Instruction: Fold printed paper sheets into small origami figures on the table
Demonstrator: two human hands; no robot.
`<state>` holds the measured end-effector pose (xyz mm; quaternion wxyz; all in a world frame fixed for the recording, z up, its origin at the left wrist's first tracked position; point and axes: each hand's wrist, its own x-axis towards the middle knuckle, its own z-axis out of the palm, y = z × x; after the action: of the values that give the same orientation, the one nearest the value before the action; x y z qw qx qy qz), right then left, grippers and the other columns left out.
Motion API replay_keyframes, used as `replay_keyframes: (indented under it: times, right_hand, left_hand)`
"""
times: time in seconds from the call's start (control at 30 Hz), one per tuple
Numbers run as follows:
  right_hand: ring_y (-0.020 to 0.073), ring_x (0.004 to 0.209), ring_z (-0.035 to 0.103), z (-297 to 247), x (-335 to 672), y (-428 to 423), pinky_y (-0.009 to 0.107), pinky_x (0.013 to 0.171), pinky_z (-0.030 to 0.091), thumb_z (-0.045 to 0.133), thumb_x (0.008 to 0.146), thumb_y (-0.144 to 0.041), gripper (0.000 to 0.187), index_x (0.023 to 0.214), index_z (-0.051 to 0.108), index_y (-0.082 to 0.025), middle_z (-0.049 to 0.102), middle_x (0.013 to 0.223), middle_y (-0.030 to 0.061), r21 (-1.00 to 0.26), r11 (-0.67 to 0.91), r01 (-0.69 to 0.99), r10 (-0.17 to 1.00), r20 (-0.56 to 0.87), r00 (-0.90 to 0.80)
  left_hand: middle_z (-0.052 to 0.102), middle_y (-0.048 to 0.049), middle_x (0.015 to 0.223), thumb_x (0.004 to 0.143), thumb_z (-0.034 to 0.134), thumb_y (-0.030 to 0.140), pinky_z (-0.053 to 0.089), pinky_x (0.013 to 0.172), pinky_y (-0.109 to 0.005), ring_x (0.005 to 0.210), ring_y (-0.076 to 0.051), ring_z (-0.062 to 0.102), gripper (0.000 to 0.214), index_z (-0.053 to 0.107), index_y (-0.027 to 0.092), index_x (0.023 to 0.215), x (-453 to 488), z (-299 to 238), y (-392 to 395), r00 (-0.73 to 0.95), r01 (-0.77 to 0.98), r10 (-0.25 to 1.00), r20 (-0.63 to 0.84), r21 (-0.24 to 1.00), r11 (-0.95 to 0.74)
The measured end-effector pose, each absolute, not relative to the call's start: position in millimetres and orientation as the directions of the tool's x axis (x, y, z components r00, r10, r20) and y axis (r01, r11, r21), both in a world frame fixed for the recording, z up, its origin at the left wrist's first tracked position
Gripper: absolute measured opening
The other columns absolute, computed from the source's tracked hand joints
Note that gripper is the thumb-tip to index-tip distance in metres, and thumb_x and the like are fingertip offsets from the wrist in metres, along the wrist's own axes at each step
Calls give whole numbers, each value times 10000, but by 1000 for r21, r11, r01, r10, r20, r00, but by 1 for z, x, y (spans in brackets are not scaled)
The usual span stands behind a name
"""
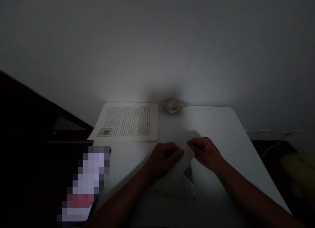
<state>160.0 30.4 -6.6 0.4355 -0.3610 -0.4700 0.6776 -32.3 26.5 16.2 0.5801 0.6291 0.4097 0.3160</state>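
A folded sheet of printed paper (pixel 180 182) is held up over the near part of the white table. My left hand (pixel 166 159) is closed on its upper left side, thumb and fingers pinching close to the top corner. My right hand (pixel 205 152) pinches the same paper at the upper right edge of that corner. Part of the sheet lies behind my left hand and wrist. Print and a dark picture show on its lower right face, while a plain pale flap runs along the upper left.
Printed pages with a QR code (pixel 128 121) lie at the table's back left. A folded paper piece (pixel 173 105), opened into a diamond shape, stands by the wall. A phone (pixel 85 185), its screen blurred out, sits at the left edge. The white table (pixel 214 123) meets the wall.
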Motion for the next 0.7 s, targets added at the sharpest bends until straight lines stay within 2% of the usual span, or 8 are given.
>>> replay_keyframes:
  times: [0.17,0.33,0.7]
  right_hand:
    - [141,570,624,-5,159,31,270,546,513,729,738,-362,235,849,742,-154,683,633,41,-935,-186,-302,904,-42,-426]
    - [140,596,632,-3,158,30,266,581,523,721,750,-311,152,774,733,-161,693,650,44,-962,-154,-225,917,-55,-395]
    - [117,484,588,8,152,29,231,459,486,761,679,-314,175,656,686,-158,647,550,12,-988,-106,-110,956,-70,-285]
  left_hand:
    - [624,-32,634,838,529,394,392,540,-229,570,-123,549,316,634,120,721,-33,17,26,461,153,884,-80,988,10]
    - [540,20,564,829,546,357,339,505,-199,523,-83,465,286,602,128,668,-32,18,26,442,172,896,-32,984,-50]
    - [516,26,563,841,520,355,326,511,-201,527,-82,436,290,596,135,669,-32,17,25,480,195,877,18,973,-126]
